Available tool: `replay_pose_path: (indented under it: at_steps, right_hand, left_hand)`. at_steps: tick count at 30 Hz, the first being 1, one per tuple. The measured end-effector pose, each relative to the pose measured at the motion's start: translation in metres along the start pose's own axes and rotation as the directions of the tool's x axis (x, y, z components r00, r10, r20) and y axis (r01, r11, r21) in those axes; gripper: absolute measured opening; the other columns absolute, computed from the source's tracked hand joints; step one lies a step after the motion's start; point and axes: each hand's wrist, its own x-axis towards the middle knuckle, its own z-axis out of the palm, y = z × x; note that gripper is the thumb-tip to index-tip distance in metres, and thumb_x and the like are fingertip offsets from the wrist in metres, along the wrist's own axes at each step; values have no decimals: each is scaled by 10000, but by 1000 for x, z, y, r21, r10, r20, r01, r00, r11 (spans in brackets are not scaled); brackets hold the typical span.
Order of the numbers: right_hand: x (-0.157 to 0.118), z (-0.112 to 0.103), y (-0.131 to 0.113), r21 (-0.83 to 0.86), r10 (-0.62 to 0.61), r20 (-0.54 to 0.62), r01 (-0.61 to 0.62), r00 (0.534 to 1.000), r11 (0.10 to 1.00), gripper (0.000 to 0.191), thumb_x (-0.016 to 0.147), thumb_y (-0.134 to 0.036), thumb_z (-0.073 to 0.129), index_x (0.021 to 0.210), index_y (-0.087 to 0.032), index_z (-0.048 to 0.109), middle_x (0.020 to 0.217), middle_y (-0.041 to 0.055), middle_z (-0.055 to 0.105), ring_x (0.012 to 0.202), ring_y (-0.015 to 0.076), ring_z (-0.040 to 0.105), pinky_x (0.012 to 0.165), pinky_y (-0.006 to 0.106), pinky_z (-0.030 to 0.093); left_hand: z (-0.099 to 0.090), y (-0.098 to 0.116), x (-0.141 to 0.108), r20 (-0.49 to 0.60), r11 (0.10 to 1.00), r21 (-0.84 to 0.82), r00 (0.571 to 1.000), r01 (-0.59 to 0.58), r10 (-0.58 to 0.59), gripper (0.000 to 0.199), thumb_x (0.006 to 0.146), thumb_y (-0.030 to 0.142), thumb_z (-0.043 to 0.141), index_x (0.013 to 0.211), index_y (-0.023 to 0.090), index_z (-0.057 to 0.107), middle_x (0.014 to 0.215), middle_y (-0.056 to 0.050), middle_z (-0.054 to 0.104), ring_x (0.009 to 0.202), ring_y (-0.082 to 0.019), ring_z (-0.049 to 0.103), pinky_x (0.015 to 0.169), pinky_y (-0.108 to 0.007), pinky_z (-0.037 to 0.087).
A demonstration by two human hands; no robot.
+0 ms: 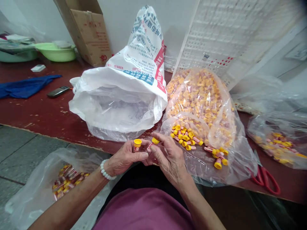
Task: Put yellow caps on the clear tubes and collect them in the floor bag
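Well, your hands angle inward, close but apart: left hand [126, 156] curled round yellow-capped vial [136, 145], right hand [169, 158] pinching second yellow-capped vial [152, 143].

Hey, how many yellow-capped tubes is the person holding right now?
2: one tube upright in the left hand, and one tube tilted in the right hand. Neither hand appears to hide more.

you face plain white walls [124, 22], a worn dark-red table [48, 111] along them, a grey tiled floor [21, 153] below, and a cardboard box [91, 35] leaning against the wall.
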Motion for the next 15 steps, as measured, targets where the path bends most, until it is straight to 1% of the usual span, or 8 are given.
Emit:
replay_pose_path:
  at_steps: [1, 3, 5, 7, 9, 12, 13, 15]
  right_hand:
    - [-2, -1, 1, -25, 1, 13, -1, 1000, 1000, 434, 814, -340, 638, 1198, -213, 482, 1156, 93, 606, 1039, 207, 584, 863, 357, 486]
    - [-6, 0, 5, -54, -16, 15, 17, 1000, 998, 629, 688, -401, 753, 1187, -205, 423, 1239, 127, 534, 1117, 242, 535, 895, 391, 470]
    - [-9, 3, 9, -80, -92, 12, 93, 996, 992, 708, 596, -407, 813, 1133, -206, 398, 1257, 142, 487, 1154, 260, 494, 923, 419, 448]
    - [-10, 7, 12, -104, -151, 38, 155, 988, 982, 740, 556, -375, 832, 1117, -204, 381, 1210, 134, 488, 1127, 261, 493, 916, 426, 444]
    - [-10, 9, 11, -135, -139, 71, 147, 988, 980, 665, 559, -328, 812, 1066, -203, 400, 1084, 96, 524, 1005, 239, 529, 836, 391, 468]
    - [-9, 9, 7, -169, -93, 87, 107, 992, 980, 429, 599, -277, 724, 906, -211, 431, 878, 30, 526, 798, 185, 527, 698, 322, 460]
    - [-9, 8, 6, -163, -85, 91, 99, 992, 982, 395, 599, -275, 707, 877, -212, 433, 850, 20, 522, 764, 173, 520, 675, 310, 453]
    - [-9, 6, 5, -113, -40, 114, 53, 993, 992, 444, 570, -300, 732, 896, -208, 445, 838, 10, 530, 720, 154, 519, 639, 288, 451]
  left_hand:
    - [3, 0, 0, 3, 1000, -26, 1000, -5, 5, 314, 747, 264, 695, 1037, 157, 638, 863, -45, 630, 753, -148, 583, 712, -258, 476]
    - [7, -1, 0, -15, 999, -51, 1000, -20, 20, 254, 732, 244, 703, 961, 144, 659, 880, -48, 613, 805, -156, 569, 741, -249, 463]
    - [8, -2, -1, -17, 998, -64, 1000, -27, 26, 237, 716, 223, 710, 931, 134, 667, 905, -56, 610, 864, -170, 564, 789, -252, 454]
    - [10, -4, -1, -7, 994, -111, 1000, 3, -4, 239, 704, 221, 719, 919, 132, 663, 862, -49, 607, 818, -162, 573, 766, -253, 464]
    - [14, -6, -1, -16, 982, -186, 999, 42, -46, 237, 692, 228, 731, 895, 134, 652, 823, -42, 599, 750, -151, 581, 724, -257, 477]
    - [19, -10, 0, -27, 969, -233, 996, 77, -85, 228, 704, 251, 729, 876, 134, 637, 816, -50, 601, 714, -151, 592, 692, -262, 482]
    - [19, -11, 1, -25, 969, -231, 995, 83, -92, 223, 715, 253, 723, 881, 136, 634, 821, -54, 605, 714, -150, 594, 685, -257, 478]
    - [19, -12, 1, -22, 969, -231, 995, 92, -100, 206, 732, 253, 711, 888, 145, 630, 798, -46, 607, 696, -138, 587, 662, -241, 464]
